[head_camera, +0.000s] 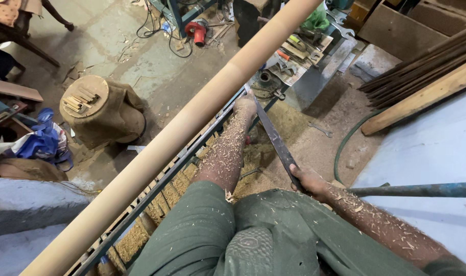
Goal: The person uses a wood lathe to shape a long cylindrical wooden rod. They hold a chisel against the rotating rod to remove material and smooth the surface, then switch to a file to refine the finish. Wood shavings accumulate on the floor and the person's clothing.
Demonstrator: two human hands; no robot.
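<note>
Long wooden pole (pixel 176 133), pale and round, runs diagonally across the workshop from lower left to upper right, lying just left of the person's outstretched left hand (pixel 244 104) and above a dark metal rail (pixel 192 153) that follows the same line. Far to the left of that hand, a squat tree-stump block (pixel 102 112) bearing a few small wood strips stands on the concrete floor (pixel 141 61), with a crumpled blue cloth (pixel 41 140) beyond it. The left hand, its forearm flecked with wood shavings, reaches away from the body to the far end of a long flat metal blade (pixel 273 138); whether its fingers are curled round the blade or only pressing on it cannot be told. The blade slants back toward the body, where the right hand (pixel 309 181) is clenched around its near end, resting on the green-clad lap. Sawdust (pixel 304 128) carpets the ground beneath both hands. Just right of the right hand, a dark metal rod (pixel 416 190) extends sideways over a pale blue surface (pixel 432 148), and farther right and up, a heavy timber plank (pixel 422 99) lies beside a bundle of thin rods.
</note>
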